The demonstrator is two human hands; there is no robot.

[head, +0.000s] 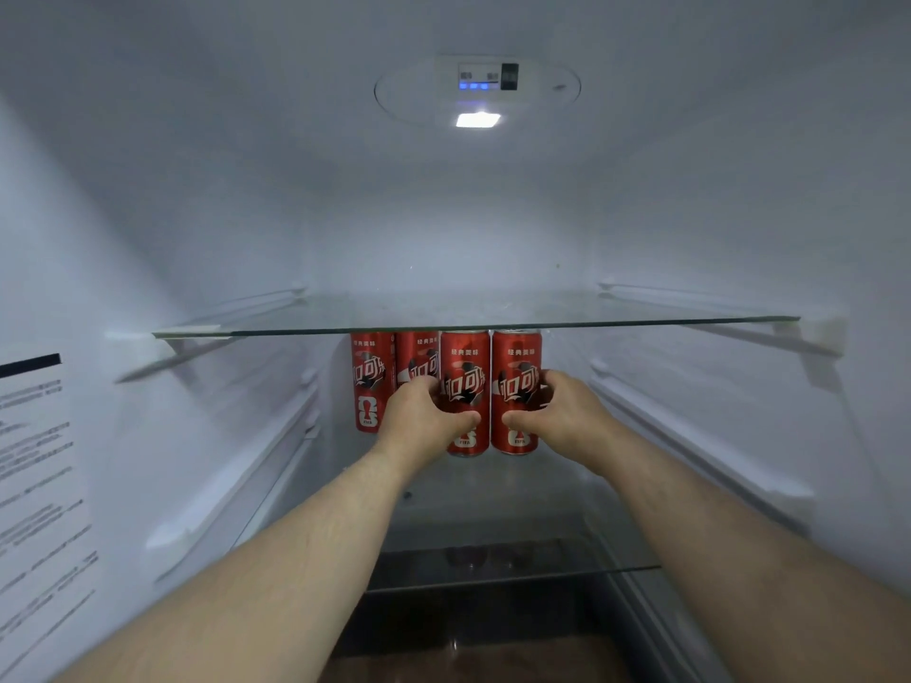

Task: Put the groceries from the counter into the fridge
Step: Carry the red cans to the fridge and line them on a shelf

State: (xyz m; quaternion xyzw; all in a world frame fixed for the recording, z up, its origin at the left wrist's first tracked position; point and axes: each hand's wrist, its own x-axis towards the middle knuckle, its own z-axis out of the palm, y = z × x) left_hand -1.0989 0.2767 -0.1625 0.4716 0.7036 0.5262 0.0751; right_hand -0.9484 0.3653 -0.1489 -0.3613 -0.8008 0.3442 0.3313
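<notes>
Red, and four to count: first can [367,382], second can [419,354], third can [466,372], fourth can [515,386], upright side by side on the lower glass shelf [493,490] of the fridge [690,214]. Left hand [424,421] wraps the third can, right hand [567,416] wraps the fourth can, thumbs in front. Second can sits half hidden behind the left hand; upper glass shelf [493,310] cuts off the tops.

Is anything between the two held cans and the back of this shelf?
Partly: other cans stand behind and left of the left can, held by the left hand. Nothing visible stands behind the right can, in the right hand.
</notes>
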